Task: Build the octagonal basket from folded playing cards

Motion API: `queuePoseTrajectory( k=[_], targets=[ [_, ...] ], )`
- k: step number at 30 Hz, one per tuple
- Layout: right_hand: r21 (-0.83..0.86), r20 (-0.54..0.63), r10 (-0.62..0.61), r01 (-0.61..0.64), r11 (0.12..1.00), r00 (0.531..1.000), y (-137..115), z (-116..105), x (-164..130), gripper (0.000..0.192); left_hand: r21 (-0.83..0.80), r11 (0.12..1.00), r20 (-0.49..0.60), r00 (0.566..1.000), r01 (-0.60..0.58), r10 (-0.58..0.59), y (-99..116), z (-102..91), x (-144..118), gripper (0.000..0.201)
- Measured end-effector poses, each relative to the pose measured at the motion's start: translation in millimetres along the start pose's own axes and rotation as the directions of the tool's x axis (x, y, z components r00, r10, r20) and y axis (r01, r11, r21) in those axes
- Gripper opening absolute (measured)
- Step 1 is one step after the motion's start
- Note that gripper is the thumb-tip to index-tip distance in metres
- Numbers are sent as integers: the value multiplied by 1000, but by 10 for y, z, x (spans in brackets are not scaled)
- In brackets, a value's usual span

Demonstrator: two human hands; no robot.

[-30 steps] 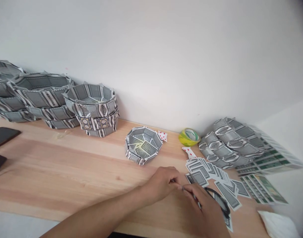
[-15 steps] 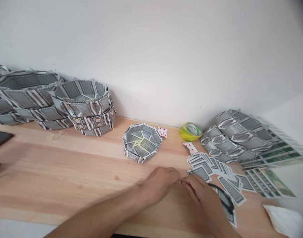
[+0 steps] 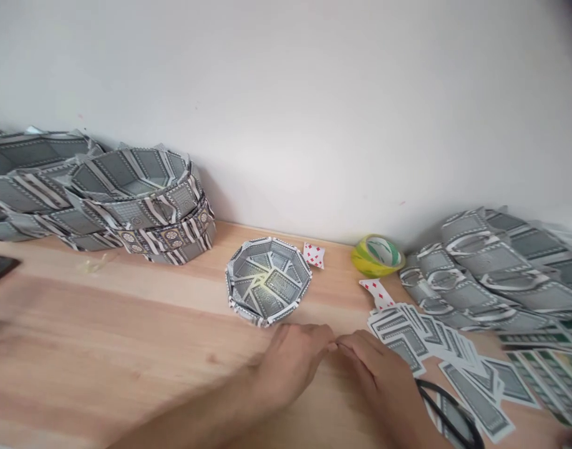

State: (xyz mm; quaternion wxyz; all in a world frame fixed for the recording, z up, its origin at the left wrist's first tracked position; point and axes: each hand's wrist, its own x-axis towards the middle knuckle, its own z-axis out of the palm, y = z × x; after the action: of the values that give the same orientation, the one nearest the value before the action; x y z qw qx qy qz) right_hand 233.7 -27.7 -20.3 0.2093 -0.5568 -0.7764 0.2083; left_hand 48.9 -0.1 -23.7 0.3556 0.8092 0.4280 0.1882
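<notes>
Our left hand [image 3: 290,368] and right hand [image 3: 383,380] meet fingertip to fingertip on the table [image 3: 126,330] before the small bowl [image 3: 268,280], whatever they pinch hidden, probably light, bendable card best gripped at edges.

Whatever sits between the fingertips of the left hand [image 3: 290,365] and right hand [image 3: 383,380] is too small to tell. The scissors [image 3: 447,415] run off the bottom edge, and the far-right cards [image 3: 547,368] are blurred.

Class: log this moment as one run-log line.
left hand | fingertips meet right hand | on table | near card bowl | grip unclear
</notes>
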Motion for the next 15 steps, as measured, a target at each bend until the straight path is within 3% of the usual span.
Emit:
queuePoseTrajectory(
  k=[4,8,15],
  targets=[
    [88,12,17,-18,996,1000,104,51,-22,32,-35,999,-31,999,-32,31,-4,5,-33,28],
    [179,60,135,-144,973,989,193,70,-16,28,-56,998,2,1000,-2,2,11,-30,-25,29],
    [271,103,274,-292,917,956,259,-8,-25,32,-10,998,128,990,55,-54,24,-108,26,19]
  ],
)
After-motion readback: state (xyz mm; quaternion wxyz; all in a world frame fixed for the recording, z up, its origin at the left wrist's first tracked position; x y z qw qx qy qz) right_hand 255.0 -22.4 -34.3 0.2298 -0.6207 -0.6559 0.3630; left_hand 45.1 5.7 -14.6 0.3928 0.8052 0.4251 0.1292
